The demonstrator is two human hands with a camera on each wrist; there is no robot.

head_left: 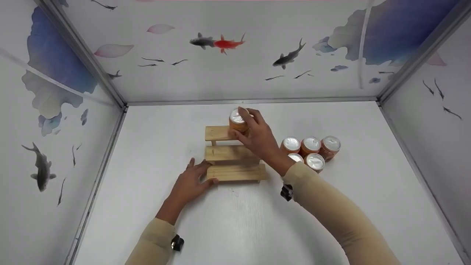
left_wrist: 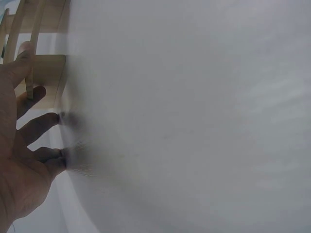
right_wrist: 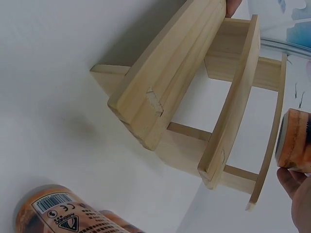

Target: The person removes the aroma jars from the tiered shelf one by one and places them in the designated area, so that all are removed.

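A three-step wooden stand point(head_left: 232, 158) sits mid-table. My right hand point(head_left: 245, 127) grips an orange can with a silver lid point(head_left: 236, 118) at the stand's top step; the right wrist view shows that can point(right_wrist: 295, 141) at the frame's right edge beside the stand point(right_wrist: 194, 97). My left hand point(head_left: 200, 172) lies flat on the table with straight fingers, its thumb against the left end of the lowest step. In the left wrist view the left hand's fingers point(left_wrist: 41, 124) touch the white surface below the stand point(left_wrist: 43, 73).
Several more orange cans point(head_left: 311, 149) stand clustered right of the stand, just behind my right forearm; one of these cans point(right_wrist: 58, 213) shows low in the right wrist view. The white table point(head_left: 257, 228) is enclosed by fish-patterned walls point(head_left: 257, 55) on three sides.
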